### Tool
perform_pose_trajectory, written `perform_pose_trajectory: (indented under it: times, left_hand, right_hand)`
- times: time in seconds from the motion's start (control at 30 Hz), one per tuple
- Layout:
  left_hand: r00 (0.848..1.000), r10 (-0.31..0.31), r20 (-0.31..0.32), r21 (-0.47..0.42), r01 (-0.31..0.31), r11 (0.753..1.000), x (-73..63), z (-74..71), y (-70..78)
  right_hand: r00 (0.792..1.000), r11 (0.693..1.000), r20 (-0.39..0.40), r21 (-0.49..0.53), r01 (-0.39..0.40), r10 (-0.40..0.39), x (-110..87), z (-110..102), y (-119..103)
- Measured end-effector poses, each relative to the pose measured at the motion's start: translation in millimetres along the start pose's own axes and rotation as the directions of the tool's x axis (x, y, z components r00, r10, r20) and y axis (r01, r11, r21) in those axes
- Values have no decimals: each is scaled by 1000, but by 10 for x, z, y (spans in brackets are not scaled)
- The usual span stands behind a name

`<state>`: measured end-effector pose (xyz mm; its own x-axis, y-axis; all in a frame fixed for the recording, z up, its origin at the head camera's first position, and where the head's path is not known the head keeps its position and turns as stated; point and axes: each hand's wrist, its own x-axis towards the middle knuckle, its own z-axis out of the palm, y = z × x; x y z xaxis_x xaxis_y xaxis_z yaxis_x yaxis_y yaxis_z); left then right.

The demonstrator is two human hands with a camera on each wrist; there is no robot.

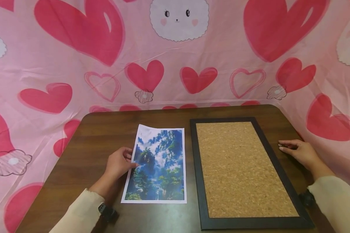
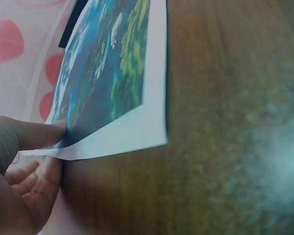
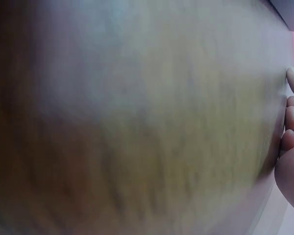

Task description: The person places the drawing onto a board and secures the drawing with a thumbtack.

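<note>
A printed picture (image 1: 158, 165) of blue misty mountains, with a white border, lies on the brown table. My left hand (image 1: 119, 163) pinches its left edge, thumb on top and fingers underneath; in the left wrist view, the paper (image 2: 112, 132) bows up a little there. Right of the print is a cork board (image 1: 242, 171) with a black frame. Beyond the frame's right side, my right hand (image 1: 301, 153) hovers low by the table, thumb and forefinger around a small round piece (image 1: 280, 145). That piece is too small to name.
The wooden table (image 1: 87, 139) has rounded back corners. Pink cloth (image 1: 169, 51) with red hearts hangs behind it and along both sides. Dark devices (image 1: 108, 212) are strapped to both wrists over light sleeves. A narrow strip of table parts the print from the board.
</note>
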<state>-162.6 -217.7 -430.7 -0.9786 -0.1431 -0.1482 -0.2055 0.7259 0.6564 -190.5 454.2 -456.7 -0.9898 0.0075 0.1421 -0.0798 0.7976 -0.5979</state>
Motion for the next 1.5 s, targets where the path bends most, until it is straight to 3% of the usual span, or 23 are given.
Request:
perform_pose_trajectory:
  times: [0.2,0.3,0.47,0.67,0.93,1.2,1.5]
  left_hand:
    - [1000,-31,1,-54,31,998,20,-16,-67]
    - [998,-53,25,-153,56,987,36,-27,-110]
    - [993,-82,87,-365,108,925,65,-38,-181]
    - [992,-50,117,-474,100,875,73,-53,-230]
    - [994,-24,103,-539,76,839,83,-124,-156]
    - [993,-23,113,-596,87,798,126,-157,-43]
    - [991,-25,131,-681,109,724,128,-165,67]
  right_hand:
    - [1000,1000,-9,-22,-9,9,-14,20,-39]
    - [1000,1000,-8,-18,-17,16,-24,29,-70]
    - [999,999,-3,-39,-39,38,-38,25,-94]
    - [999,997,-4,-68,-38,37,-41,18,-94]
    - [999,996,1,-79,-35,35,-52,-37,-99]
    - [996,997,40,12,-75,75,-35,-115,-150]
    - [998,997,36,61,-50,48,-12,-131,-218]
